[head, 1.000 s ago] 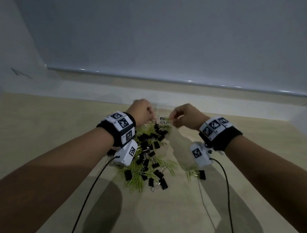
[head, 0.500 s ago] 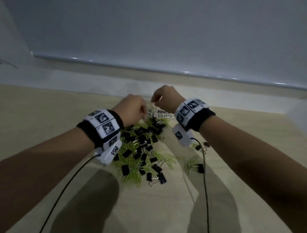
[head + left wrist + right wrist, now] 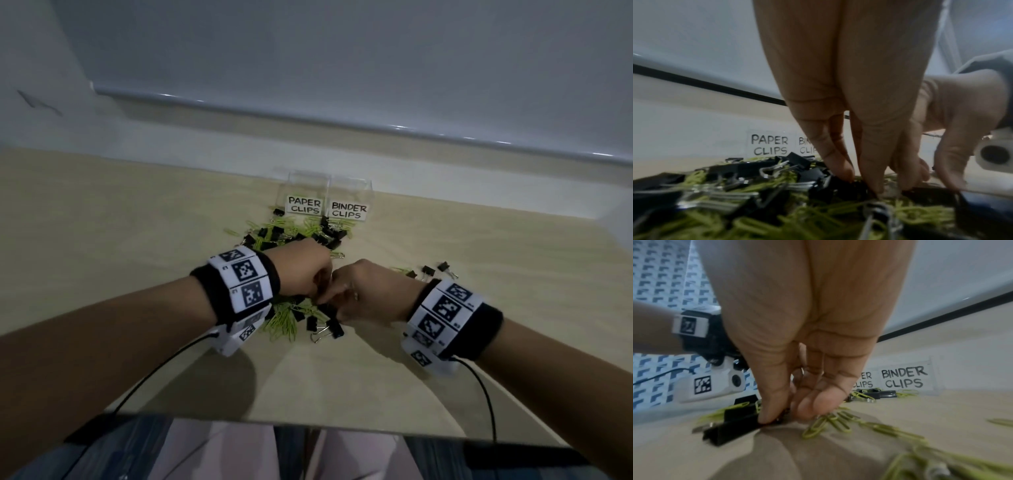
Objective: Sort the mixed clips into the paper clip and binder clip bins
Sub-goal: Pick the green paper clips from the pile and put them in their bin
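On the counter (image 3: 137, 240), the mixed pile (image 3: 294, 240) lies just before the two labelled bins (image 3: 327, 192). At its near edge, both hands pick: the right hand (image 3: 366, 294) pinches a black binder clip (image 3: 731, 426); the left hand (image 3: 301, 270) has curled fingertips among clips, grasp unclear. Next, I judge, lift and carry to the bins.

Pale wooden table (image 3: 137, 219), grey wall (image 3: 342, 51), black cables (image 3: 164, 370) across the tabletop.
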`<state>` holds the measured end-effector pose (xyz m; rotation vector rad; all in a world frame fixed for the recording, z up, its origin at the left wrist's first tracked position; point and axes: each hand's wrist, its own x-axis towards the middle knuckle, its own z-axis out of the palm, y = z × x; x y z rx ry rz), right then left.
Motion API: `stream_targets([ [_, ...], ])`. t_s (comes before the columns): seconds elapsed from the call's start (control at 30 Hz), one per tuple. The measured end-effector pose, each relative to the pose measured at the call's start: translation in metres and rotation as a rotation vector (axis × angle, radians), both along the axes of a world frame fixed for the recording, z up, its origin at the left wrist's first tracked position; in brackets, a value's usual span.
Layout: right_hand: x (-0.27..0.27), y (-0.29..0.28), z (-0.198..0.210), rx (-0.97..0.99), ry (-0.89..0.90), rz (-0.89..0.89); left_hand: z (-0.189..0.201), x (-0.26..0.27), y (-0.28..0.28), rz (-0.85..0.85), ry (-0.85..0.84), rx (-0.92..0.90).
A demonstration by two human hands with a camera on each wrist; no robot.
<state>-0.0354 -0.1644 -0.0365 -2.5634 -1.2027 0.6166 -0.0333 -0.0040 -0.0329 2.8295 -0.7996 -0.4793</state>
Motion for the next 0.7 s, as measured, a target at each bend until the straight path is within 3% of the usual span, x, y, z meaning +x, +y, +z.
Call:
stream_targets([
  [0.13, -0.004, 0.003, -0.003, -0.029, -0.065, 0.014, -0.002, 0.000, 0.016, -0.062, -0.071, 0.010],
  [0.23, -0.001, 0.000, -0.006, 0.053, -0.039, -0.004, -0.008, -0.001, 0.025, -0.106, -0.096, 0.034],
  [0.4, 0.015, -0.033, 0.007, 0.454, 0.130, -0.311, -0.013, 0.003, 0.038, -0.064, -0.089, -0.114],
  [0.47, 0.028, -0.055, 0.016, 0.511, 0.151, -0.486, -0.011, 0.006, 0.044, -0.011, -0.078, -0.181],
  [0.53, 0.042, -0.080, 0.019, 0.367, 0.067, -0.591, -0.009, 0.010, 0.051, 0.038, -0.095, -0.213],
  [0.63, 0.055, -0.111, 0.016, -0.011, -0.092, -0.600, -0.007, 0.011, 0.054, 0.081, -0.119, -0.178],
  [0.7, 0.051, -0.119, 0.016, -0.131, -0.127, -0.589, -0.005, 0.006, 0.047, 0.068, -0.143, -0.161],
])
